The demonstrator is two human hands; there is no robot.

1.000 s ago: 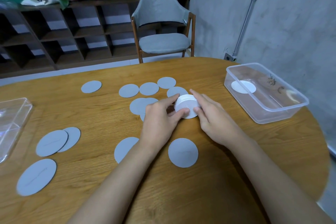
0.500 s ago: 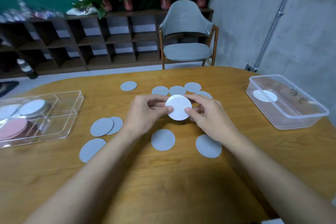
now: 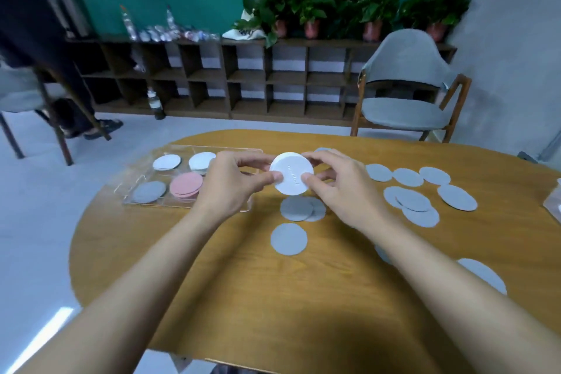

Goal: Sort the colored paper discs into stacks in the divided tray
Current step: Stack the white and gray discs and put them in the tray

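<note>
head view: the person's left hand [image 3: 230, 184] and right hand [image 3: 343, 188] both grasp the thin stack of round white paper discs [image 3: 292, 174]. each pinches an opposite edge, thumb on the near face and fingers behind. the stack is held above the oval wooden worktop [image 3: 273, 297], tilted to face the camera, just right of the clear plastic divided tray [image 3: 158, 205].

the tray already holds two white disc stacks [image 3: 202, 161] in its far compartments. a flat grey disc stack [image 3: 149, 192] and a pink disc stack [image 3: 185, 184] sit in the near ones. its right end is hidden behind the left hand. many loose grey paper discs [image 3: 288, 239] lie on the worktop below and to the right of the hands.

the step in hand looks like squaring up the white stack before it goes into the tray. to do it well, the person should keep a light, even pinch on both sides so that no sheet fans out or creases. the edges should line up before either hand lets go. the stack likely belongs with the white discs in a far compartment. it is best carried level over the tray wall and lowered flat, centred, with fingers released last. paper this thin slides easily, so a tilted drop could scatter it into the pink compartment.
</note>
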